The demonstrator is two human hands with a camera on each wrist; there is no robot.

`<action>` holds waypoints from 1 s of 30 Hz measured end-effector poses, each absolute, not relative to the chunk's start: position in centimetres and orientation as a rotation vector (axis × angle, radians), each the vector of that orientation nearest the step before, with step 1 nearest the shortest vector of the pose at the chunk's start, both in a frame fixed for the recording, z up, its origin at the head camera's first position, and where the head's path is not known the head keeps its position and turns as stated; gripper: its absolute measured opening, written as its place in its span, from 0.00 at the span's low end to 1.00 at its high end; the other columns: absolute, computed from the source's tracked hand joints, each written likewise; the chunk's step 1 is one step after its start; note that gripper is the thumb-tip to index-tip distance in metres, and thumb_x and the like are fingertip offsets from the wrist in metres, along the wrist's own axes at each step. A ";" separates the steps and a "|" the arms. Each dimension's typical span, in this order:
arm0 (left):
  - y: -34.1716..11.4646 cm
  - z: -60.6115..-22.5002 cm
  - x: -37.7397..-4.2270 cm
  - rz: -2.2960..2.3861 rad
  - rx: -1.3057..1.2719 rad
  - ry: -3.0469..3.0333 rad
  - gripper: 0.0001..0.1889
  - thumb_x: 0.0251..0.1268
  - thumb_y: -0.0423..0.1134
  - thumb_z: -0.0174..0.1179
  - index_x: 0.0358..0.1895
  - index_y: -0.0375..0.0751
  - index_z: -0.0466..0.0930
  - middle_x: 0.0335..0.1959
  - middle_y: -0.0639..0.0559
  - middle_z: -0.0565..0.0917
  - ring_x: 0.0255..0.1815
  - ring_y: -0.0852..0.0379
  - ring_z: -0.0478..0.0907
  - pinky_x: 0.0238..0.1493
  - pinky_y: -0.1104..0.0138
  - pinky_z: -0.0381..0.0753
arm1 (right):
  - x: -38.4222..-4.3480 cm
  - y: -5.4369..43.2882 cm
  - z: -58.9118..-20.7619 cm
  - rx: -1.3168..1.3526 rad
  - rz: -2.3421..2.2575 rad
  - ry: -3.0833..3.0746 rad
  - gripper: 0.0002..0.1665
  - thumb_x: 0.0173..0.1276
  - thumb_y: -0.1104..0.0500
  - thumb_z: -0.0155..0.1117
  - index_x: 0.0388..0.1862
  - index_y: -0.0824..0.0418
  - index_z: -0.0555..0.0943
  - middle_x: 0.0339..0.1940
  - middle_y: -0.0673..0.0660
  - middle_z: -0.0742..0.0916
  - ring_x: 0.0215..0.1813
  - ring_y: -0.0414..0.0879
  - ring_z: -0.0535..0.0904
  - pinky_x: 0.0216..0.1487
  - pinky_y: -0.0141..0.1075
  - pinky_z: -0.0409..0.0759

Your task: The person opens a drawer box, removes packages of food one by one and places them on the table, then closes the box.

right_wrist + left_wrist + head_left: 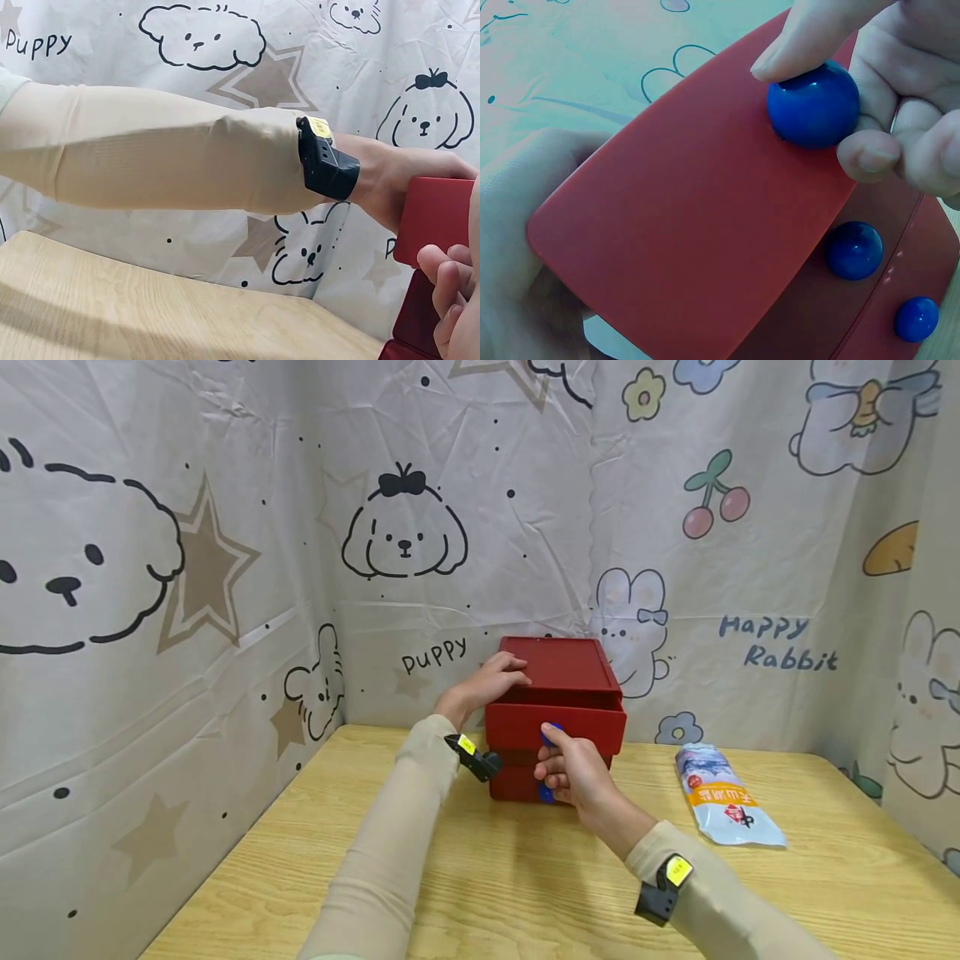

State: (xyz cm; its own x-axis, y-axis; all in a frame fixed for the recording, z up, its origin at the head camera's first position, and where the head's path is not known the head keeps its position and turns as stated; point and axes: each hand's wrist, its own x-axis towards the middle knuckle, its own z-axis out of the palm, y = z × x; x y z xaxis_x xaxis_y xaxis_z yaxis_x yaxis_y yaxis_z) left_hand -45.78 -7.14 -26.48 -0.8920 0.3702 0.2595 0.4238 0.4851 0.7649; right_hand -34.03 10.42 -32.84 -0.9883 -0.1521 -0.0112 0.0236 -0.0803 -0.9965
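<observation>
A red drawer box (pixel 551 664) with round blue knobs stands on the table, its top drawer (pixel 517 727) pulled partly out. My right hand (pixel 588 772) pinches the top knob (pixel 814 105) between thumb and fingers. Below it, the middle knob (pixel 855 250) and bottom knob (pixel 916 319) show in the left wrist view. My left hand (pixel 491 681) rests over the box's upper left edge, fingers lying on its top. In the right wrist view, the left hand is partly hidden behind the red drawer front (pixel 435 217).
A white, blue and orange printed packet (pixel 727 797) lies on the wooden table (pixel 300 860), right of the box. A patterned cloth (pixel 465 527) hangs behind and along the sides of the table.
</observation>
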 end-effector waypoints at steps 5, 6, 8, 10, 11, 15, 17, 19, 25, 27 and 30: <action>-7.0 -26.6 -45.9 -1.397 -0.709 -2.667 0.27 0.75 0.40 0.55 0.73 0.32 0.71 0.70 0.42 0.68 0.72 0.47 0.63 0.72 0.60 0.62 | -34.2 10.6 -32.8 -0.165 -2.203 2.078 0.28 0.79 0.40 0.55 0.33 0.64 0.76 0.20 0.54 0.82 0.20 0.42 0.71 0.24 0.32 0.69; -7.0 -26.6 -45.9 -1.401 -0.708 -2.671 0.27 0.75 0.40 0.55 0.73 0.32 0.71 0.70 0.43 0.68 0.72 0.48 0.63 0.72 0.60 0.62 | -34.2 10.7 -32.7 -0.165 -2.199 2.087 0.28 0.79 0.40 0.55 0.33 0.64 0.76 0.20 0.54 0.82 0.20 0.42 0.71 0.24 0.33 0.69; -7.0 -26.6 -46.0 -1.405 -0.702 -2.675 0.27 0.75 0.40 0.55 0.73 0.33 0.71 0.70 0.43 0.68 0.72 0.48 0.63 0.72 0.60 0.62 | -34.3 10.7 -32.7 -0.164 -2.194 2.099 0.28 0.79 0.40 0.55 0.33 0.64 0.76 0.20 0.54 0.82 0.20 0.42 0.71 0.24 0.33 0.69; -6.9 -26.6 -46.0 -1.409 -0.700 -2.677 0.27 0.75 0.41 0.55 0.73 0.33 0.71 0.70 0.43 0.68 0.72 0.48 0.63 0.72 0.60 0.62 | -34.4 10.7 -32.7 -0.162 -2.190 2.111 0.28 0.79 0.40 0.55 0.33 0.64 0.77 0.20 0.54 0.82 0.20 0.42 0.71 0.24 0.33 0.69; -6.9 -26.6 -46.0 -1.412 -0.698 -2.678 0.27 0.75 0.41 0.55 0.73 0.33 0.71 0.70 0.43 0.68 0.71 0.48 0.63 0.72 0.60 0.62 | -34.5 10.7 -32.7 -0.160 -2.189 2.114 0.28 0.79 0.39 0.55 0.33 0.64 0.77 0.20 0.54 0.82 0.20 0.43 0.72 0.24 0.33 0.70; -6.9 -26.5 -46.0 -1.427 -0.696 -2.680 0.27 0.76 0.41 0.55 0.73 0.33 0.71 0.70 0.42 0.68 0.72 0.47 0.63 0.72 0.59 0.62 | -34.9 10.8 -32.8 -0.154 -2.179 2.128 0.29 0.79 0.39 0.54 0.32 0.64 0.77 0.19 0.54 0.83 0.20 0.43 0.72 0.23 0.32 0.69; -6.9 -26.4 -45.9 -1.456 -0.689 -2.673 0.27 0.75 0.41 0.54 0.73 0.33 0.70 0.72 0.42 0.67 0.74 0.47 0.61 0.73 0.59 0.61 | -35.2 10.8 -32.9 -0.148 -2.171 2.132 0.29 0.79 0.39 0.54 0.32 0.64 0.77 0.19 0.54 0.83 0.20 0.43 0.72 0.23 0.31 0.69; -6.9 -26.3 -45.9 -1.505 -0.681 -2.667 0.28 0.75 0.42 0.53 0.73 0.33 0.70 0.74 0.42 0.66 0.77 0.47 0.58 0.74 0.60 0.60 | -35.5 10.9 -32.9 -0.146 -2.158 2.141 0.30 0.79 0.39 0.54 0.32 0.64 0.77 0.19 0.54 0.83 0.20 0.43 0.72 0.22 0.31 0.68; -6.9 -26.1 -45.7 -1.630 -0.653 -2.668 0.28 0.77 0.41 0.48 0.76 0.34 0.66 0.79 0.43 0.60 0.81 0.48 0.50 0.74 0.58 0.61 | -36.1 10.9 -32.9 -0.154 -2.142 2.155 0.31 0.79 0.39 0.53 0.32 0.65 0.78 0.19 0.54 0.83 0.20 0.43 0.72 0.22 0.31 0.67; -6.9 -26.1 -45.7 -1.630 -0.669 -2.649 0.27 0.77 0.39 0.48 0.75 0.32 0.67 0.79 0.42 0.61 0.80 0.47 0.51 0.73 0.59 0.62 | -36.3 10.9 -32.9 -0.156 -2.147 2.152 0.31 0.79 0.39 0.53 0.33 0.66 0.77 0.19 0.54 0.83 0.20 0.43 0.72 0.22 0.31 0.67; -6.8 -26.1 -45.7 -1.606 -0.694 -2.627 0.26 0.74 0.37 0.50 0.71 0.28 0.70 0.77 0.41 0.64 0.79 0.47 0.55 0.73 0.61 0.62 | -36.6 10.8 -33.0 -0.143 -2.158 2.149 0.30 0.79 0.39 0.54 0.32 0.65 0.77 0.18 0.53 0.83 0.19 0.42 0.72 0.21 0.31 0.67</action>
